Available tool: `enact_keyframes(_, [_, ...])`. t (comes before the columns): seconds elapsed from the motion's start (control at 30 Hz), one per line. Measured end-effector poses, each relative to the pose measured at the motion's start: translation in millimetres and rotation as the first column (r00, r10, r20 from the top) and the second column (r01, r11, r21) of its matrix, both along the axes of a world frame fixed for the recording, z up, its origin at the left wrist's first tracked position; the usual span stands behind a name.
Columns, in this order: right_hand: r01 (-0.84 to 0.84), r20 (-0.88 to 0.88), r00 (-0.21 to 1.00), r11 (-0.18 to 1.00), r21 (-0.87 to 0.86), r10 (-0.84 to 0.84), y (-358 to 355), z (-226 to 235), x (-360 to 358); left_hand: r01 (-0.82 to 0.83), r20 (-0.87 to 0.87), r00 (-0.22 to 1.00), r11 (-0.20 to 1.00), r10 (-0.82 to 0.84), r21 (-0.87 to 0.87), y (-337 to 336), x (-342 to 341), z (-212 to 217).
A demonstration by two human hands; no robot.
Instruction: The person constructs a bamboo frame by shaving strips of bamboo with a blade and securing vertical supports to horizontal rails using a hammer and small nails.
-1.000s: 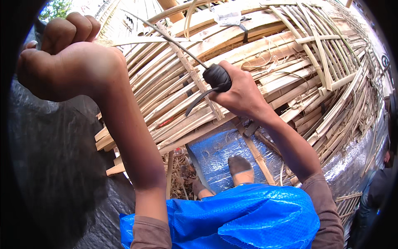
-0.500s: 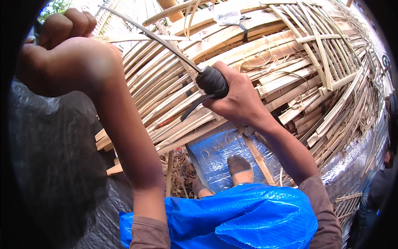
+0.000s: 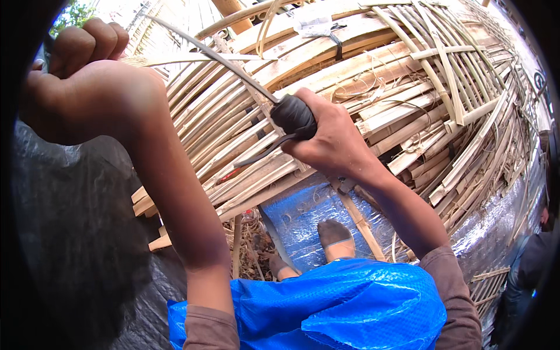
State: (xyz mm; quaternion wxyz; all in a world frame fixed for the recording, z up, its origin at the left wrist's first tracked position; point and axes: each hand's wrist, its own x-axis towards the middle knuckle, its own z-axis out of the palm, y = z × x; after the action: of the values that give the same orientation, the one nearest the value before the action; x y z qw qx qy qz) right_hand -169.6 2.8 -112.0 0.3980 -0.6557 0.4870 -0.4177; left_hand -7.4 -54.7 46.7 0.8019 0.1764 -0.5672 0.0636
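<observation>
My left hand [image 3: 87,52] is raised at the upper left, fingers curled closed. A pale bamboo strip [image 3: 192,57] runs rightward from behind it; the exact grip is hidden by the hand and wrist. Near the middle, my right hand [image 3: 332,134] is wrapped round the black-bound handle of a long knife [image 3: 294,116]. A loose black strap hangs from that handle. Its narrow blade slants up and left, crossing the strip in view; whether they touch I cannot tell. Below both hands lie many split bamboo slats [image 3: 233,146].
A woven bamboo lattice [image 3: 461,70] and piled bamboo pieces [image 3: 478,163] fill the right. A clear plastic bag [image 3: 315,24] rests on the slats. Blue sheeting [image 3: 303,213] lies under my feet, dark sheeting [image 3: 76,233] at left. Another person's dark clothing [image 3: 534,262] shows at far right.
My left hand has lowered slightly, and the bamboo strip's right end has shifted right. The knife and my right hand have moved slightly left; its strap has swung further out to the left.
</observation>
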Motion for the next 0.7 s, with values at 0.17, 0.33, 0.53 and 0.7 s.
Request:
enact_keyframes(0.17, [-0.019,0.039,0.999,0.992,-0.121,0.023,-2.6,-23.1,8.5,-0.015,-0.077,0.997,0.999,0.018,0.035,-6.1,17.9,9.7])
enact_keyframes(0.33, [0.214,-0.194,0.963,0.970,0.114,-0.189,-38.0,-93.7,-31.8,0.100,-0.069,0.992,0.994,-0.103,-0.043,-11.6,0.0,3.5])
enact_keyframes(0.53, [-0.027,0.011,1.000,0.999,-0.038,0.027,2.5,0.0,3.2,-0.011,-0.033,0.999,0.999,0.013,0.047,-8.5,12.2,9.2])
enact_keyframes(0.7, [0.078,0.021,0.997,0.996,-0.047,-0.077,-7.7,-71.6,-2.3,-0.015,-0.098,0.995,0.999,0.020,0.049,-2.9,10.2,7.5])
